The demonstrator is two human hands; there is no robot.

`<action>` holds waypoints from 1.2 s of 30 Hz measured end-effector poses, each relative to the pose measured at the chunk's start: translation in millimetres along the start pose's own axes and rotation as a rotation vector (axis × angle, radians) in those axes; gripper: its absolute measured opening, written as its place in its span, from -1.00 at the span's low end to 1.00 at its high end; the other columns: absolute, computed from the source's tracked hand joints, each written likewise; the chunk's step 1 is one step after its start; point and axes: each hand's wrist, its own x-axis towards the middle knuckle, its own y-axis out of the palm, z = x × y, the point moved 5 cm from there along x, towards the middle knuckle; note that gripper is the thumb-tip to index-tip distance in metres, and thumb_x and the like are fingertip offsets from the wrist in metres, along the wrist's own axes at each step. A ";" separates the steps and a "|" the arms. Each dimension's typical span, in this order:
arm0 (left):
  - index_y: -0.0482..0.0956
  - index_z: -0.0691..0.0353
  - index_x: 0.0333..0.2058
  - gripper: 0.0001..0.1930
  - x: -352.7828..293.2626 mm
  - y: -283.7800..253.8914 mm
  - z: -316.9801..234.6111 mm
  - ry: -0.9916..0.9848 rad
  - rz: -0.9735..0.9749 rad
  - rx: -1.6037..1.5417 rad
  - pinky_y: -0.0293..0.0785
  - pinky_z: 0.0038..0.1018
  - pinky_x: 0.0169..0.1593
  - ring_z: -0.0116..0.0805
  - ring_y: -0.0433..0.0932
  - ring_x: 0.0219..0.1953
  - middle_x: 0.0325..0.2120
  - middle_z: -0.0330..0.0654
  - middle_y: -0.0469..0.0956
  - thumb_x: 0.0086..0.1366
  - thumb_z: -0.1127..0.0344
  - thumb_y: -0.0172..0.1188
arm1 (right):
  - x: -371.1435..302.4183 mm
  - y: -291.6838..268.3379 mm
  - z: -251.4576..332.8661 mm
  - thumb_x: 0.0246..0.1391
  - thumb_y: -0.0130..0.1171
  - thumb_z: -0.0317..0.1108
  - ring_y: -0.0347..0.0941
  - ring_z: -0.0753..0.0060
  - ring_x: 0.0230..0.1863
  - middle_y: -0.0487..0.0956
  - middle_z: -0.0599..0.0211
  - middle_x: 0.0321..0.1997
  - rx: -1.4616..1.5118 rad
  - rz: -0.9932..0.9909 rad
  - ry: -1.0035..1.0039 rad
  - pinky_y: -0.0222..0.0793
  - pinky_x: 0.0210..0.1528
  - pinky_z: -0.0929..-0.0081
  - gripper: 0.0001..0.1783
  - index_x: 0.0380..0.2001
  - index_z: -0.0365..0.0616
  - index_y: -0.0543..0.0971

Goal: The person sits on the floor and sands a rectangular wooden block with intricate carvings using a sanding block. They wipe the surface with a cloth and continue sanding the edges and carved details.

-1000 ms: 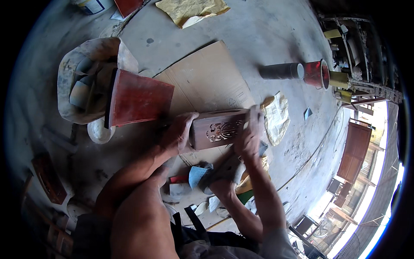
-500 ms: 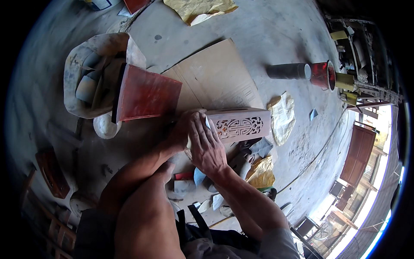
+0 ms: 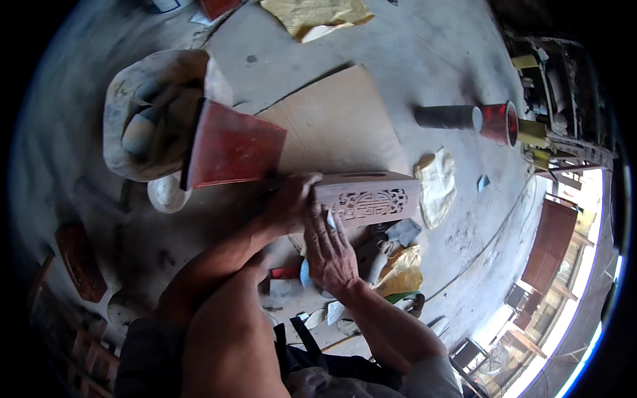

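A pale reddish-brown wooden box [image 3: 367, 201], with a pierced carved panel on its near side and a slot in its top, lies lengthwise before me. Around its left end my left hand [image 3: 292, 200] is closed, fingers partly hidden behind the box. My right hand [image 3: 334, 259] rests against the near side at the left end, its fingers straight and close together. Between those fingers and the wood shows a small pale-blue piece of sandpaper [image 3: 331, 219]; most of it is covered.
Behind the box lies a cardboard sheet [image 3: 338, 126]. To the left stand a red tapered wooden piece [image 3: 235, 147] and an open sack [image 3: 119, 139] of scraps. Crumpled yellowish paper [image 3: 436, 189], a dark cylinder [image 3: 446, 117] and a red container [image 3: 494, 125] are to the right.
My right hand has slid down from the box's upper left edge onto its near side. The left hand still grips the left end, now more visible. The whole view has shifted slightly.
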 end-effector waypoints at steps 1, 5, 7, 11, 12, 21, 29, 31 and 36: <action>0.34 0.32 0.26 -0.24 2.2 3.2 2.6 -0.026 0.033 0.042 0.31 -0.09 0.35 0.15 0.40 0.26 0.18 0.17 0.43 0.14 0.18 0.44 | 5.2 -4.5 -0.3 0.12 0.00 -0.50 0.18 -0.31 0.51 0.25 -0.33 0.49 0.064 0.004 -0.004 0.07 0.55 -0.12 -0.29 0.37 -0.51 0.28; 0.39 0.37 0.21 -0.17 8.9 -10.9 -15.8 0.107 0.104 -0.005 0.33 -0.05 0.33 0.18 0.41 0.24 0.13 0.19 0.46 0.04 0.04 0.50 | 32.7 -10.2 -48.1 0.05 0.02 -0.50 0.08 -0.46 0.52 0.19 -0.43 0.49 0.072 -0.100 0.156 -0.09 0.61 -0.07 -0.16 0.43 -0.51 0.13; 0.35 0.36 0.25 -0.08 -6.1 -22.7 -14.2 0.192 -0.122 0.017 0.33 -0.05 0.34 0.18 0.40 0.25 0.17 0.19 0.42 -0.03 0.06 0.56 | 21.3 -10.4 -104.5 0.06 0.00 -0.54 0.08 -0.45 0.52 0.19 -0.46 0.48 0.014 -0.152 0.249 -0.09 0.61 -0.08 -0.18 0.43 -0.53 0.12; 0.23 0.32 0.32 0.15 10.3 -15.7 -11.3 -0.086 0.080 -0.129 0.28 -0.08 0.38 0.16 0.37 0.28 0.23 0.17 0.36 -0.26 0.15 0.69 | -16.5 -40.4 -210.9 0.33 -0.12 -0.47 0.09 -0.43 0.52 0.19 -0.47 0.48 0.108 -0.287 0.525 -0.02 0.59 0.02 -0.37 0.41 -0.54 0.15; 0.22 0.32 0.31 0.17 3.2 -17.5 -13.9 0.039 0.027 0.050 0.28 -0.07 0.38 0.17 0.37 0.27 0.23 0.18 0.35 -0.29 0.17 0.70 | -23.5 -38.4 -212.3 0.38 -0.16 -0.42 0.10 -0.40 0.52 0.20 -0.45 0.48 0.155 -0.274 0.629 0.00 0.58 0.05 -0.39 0.40 -0.53 0.17; 0.30 0.35 0.26 0.13 6.3 -19.9 -17.9 0.095 -0.050 0.011 0.41 -0.09 0.24 0.20 0.49 0.12 0.05 0.19 0.51 -0.35 0.17 0.70 | -140.4 15.3 -105.6 0.33 -0.08 -0.38 0.54 -0.03 0.13 0.55 -0.24 0.11 0.276 -0.152 0.891 0.50 0.05 0.03 -0.57 0.19 -0.37 0.39; 0.51 0.40 0.06 -0.12 18.5 -24.3 -26.8 0.002 -0.026 -0.066 0.58 -0.13 0.05 0.18 0.65 -0.07 -0.17 0.19 0.65 -0.34 0.21 0.62 | -189.1 53.8 -10.2 0.35 0.12 -0.27 0.58 -0.22 -0.08 0.51 -0.24 -0.07 0.465 -0.178 0.894 0.53 0.01 -0.02 -0.64 0.06 -0.30 0.47; 0.47 0.39 0.09 -0.08 11.6 -26.0 -26.2 0.060 -0.081 -0.016 0.56 -0.11 0.07 0.19 0.63 -0.04 -0.13 0.19 0.63 -0.34 0.21 0.64 | -195.2 65.4 -20.5 0.49 -0.03 -0.11 0.64 -0.08 0.00 0.54 -0.14 0.04 0.797 -0.234 1.110 0.62 0.03 0.10 -0.57 0.08 -0.32 0.43; 0.37 0.34 0.19 0.03 5.4 -18.6 -16.3 0.159 -0.134 0.021 0.49 -0.09 0.15 0.20 0.56 0.04 -0.03 0.18 0.56 -0.33 0.21 0.67 | -199.5 92.5 8.6 0.45 0.08 0.02 0.63 0.14 0.03 0.60 0.03 0.02 1.397 -0.205 1.425 0.68 -0.06 0.18 -0.46 0.15 -0.28 0.43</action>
